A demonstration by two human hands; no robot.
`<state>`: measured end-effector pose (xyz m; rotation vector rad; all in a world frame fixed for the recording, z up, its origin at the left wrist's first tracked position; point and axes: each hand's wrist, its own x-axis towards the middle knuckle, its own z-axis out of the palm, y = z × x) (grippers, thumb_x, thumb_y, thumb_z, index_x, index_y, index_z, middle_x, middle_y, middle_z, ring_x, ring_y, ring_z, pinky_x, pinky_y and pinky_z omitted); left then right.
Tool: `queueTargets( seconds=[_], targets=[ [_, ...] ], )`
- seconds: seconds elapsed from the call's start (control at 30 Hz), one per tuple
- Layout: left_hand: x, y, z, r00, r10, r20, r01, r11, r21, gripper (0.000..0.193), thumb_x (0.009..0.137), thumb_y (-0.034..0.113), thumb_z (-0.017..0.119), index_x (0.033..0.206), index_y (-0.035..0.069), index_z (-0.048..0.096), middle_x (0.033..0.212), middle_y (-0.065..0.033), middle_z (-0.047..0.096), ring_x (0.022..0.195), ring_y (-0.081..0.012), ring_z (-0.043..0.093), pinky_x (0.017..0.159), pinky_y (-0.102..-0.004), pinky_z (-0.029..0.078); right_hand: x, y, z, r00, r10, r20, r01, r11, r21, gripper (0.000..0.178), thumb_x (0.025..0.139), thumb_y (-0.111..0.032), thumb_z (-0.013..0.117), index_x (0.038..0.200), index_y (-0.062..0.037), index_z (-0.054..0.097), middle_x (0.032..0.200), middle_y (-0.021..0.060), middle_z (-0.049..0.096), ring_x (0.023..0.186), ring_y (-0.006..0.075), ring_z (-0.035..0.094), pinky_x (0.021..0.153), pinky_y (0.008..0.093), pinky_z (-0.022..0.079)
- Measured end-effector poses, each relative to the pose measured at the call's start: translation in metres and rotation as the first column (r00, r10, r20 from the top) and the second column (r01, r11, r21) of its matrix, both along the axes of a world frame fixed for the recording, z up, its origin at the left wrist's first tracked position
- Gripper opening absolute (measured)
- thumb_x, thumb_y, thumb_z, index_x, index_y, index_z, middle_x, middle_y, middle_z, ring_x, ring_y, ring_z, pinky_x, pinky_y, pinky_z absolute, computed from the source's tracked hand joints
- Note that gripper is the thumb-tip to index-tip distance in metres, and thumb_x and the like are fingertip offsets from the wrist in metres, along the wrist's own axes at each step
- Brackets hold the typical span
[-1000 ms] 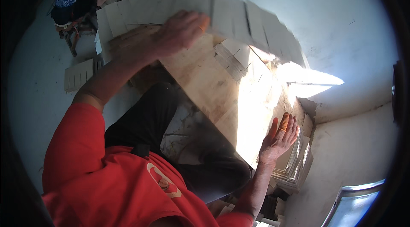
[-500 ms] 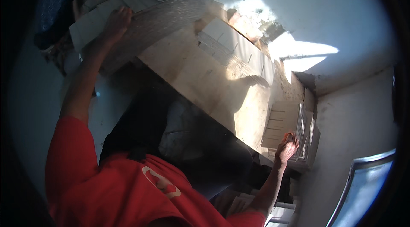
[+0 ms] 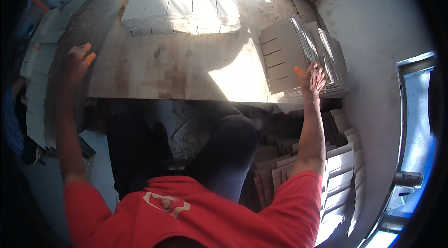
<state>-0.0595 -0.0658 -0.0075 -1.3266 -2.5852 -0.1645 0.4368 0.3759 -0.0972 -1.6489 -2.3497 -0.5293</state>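
Observation:
My left hand (image 3: 77, 64) is at the left of the table, over the inner side of a long row of stacked grey cardboard pieces (image 3: 86, 17). Its thumb and forefinger are spread, with orange on the fingertips and nothing between them. On the right, my right hand (image 3: 313, 79) lies at the near edge of a stack of slotted cardboard sheets (image 3: 282, 52). The thumb, orange at its tip, points away from the other spread fingers, which rest along the sheets' edges. No single sheet is lifted.
Another pile of slotted cardboard sheets (image 3: 184, 7) lies at the back of the wooden table (image 3: 163, 68). More cardboard pieces (image 3: 338, 173) stand below, right of my legs. A wall and a window (image 3: 415, 122) bound the right side. Part of another person (image 3: 14, 122) shows far left.
My view has turned and levelled toward the table. My left hand has come off the light cardboard at the far left and opened. My right hand stays by the right stack.

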Motion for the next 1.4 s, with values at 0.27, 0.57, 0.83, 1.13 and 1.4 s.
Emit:
queueTargets(
  seconds=[0.27, 0.57, 0.83, 1.13, 1.4],
  targets=[
    [0.037, 0.149, -0.083, 0.938, -0.26, 0.232, 0.231, 0.962, 0.143, 0.032, 0.083, 0.02, 0.067, 0.109, 0.003, 0.061, 0.098, -0.0196, 0.063, 0.095, -0.0375, 0.059, 0.08, -0.044, 0.048, 0.003, 0.019, 0.018, 0.98, 0.121, -0.155, -0.128, 0.991, -0.031, 0.033, 0.085, -0.032, 0.066, 0.093, -0.0034, 0.052, 0.081, 0.0238, 0.065, 0.078, 0.0427, 0.063, 0.067, 0.0491, 0.048],
    [0.053, 0.283, -0.133, 0.898, -0.44, 0.0, 0.425, 0.867, 0.259, 0.055, 0.088, 0.029, 0.059, 0.131, -0.003, 0.044, 0.129, -0.0207, 0.05, 0.124, -0.0346, 0.042, 0.101, -0.0451, 0.036, -0.039, -0.031, 0.073, 0.525, 0.357, -0.772, -0.068, 0.922, 0.38, 0.025, 0.086, -0.025, 0.07, 0.092, -0.0026, 0.06, 0.079, 0.0085, 0.067, 0.069, 0.0121, 0.058, 0.065, 0.0251, 0.049],
    [0.04, 0.33, -0.162, 0.955, -0.287, 0.078, 0.293, 0.953, -0.079, 0.062, 0.092, 0.038, 0.049, 0.136, -0.005, 0.037, 0.143, -0.0196, 0.036, 0.135, -0.034, 0.031, 0.11, -0.0518, 0.023, -0.083, -0.061, 0.012, -0.13, -0.107, -0.986, -0.637, 0.771, 0.0, 0.013, 0.082, -0.001, 0.07, 0.092, -0.0032, 0.063, 0.081, 0.0039, 0.064, 0.066, 0.0094, 0.061, 0.057, 0.0236, 0.054],
    [0.022, 0.319, -0.17, 0.797, -0.579, -0.171, 0.6, 0.793, 0.109, 0.012, 0.076, 0.001, 0.053, 0.088, -0.001, 0.054, 0.096, -0.0147, 0.06, 0.099, -0.0304, 0.056, 0.081, -0.0409, 0.049, -0.122, -0.072, -0.007, -0.22, -0.258, -0.941, -0.749, 0.662, -0.006, 0.015, 0.085, -0.003, 0.065, 0.1, -0.0003, 0.066, 0.088, 0.0093, 0.068, 0.071, 0.0141, 0.064, 0.059, 0.0241, 0.052],
    [0.022, 0.324, -0.162, 0.866, -0.499, -0.038, 0.485, 0.817, 0.313, 0.007, 0.074, -0.001, 0.052, 0.08, 0.001, 0.055, 0.076, -0.017, 0.061, 0.078, -0.037, 0.06, 0.068, -0.0445, 0.05, -0.138, -0.09, -0.033, -0.024, -0.122, -0.992, -0.733, 0.677, -0.066, 0.006, 0.086, -0.006, 0.063, 0.084, -0.0016, 0.059, 0.068, 0.0043, 0.061, 0.04, 0.0093, 0.047, 0.035, 0.024, 0.036]
  ],
)
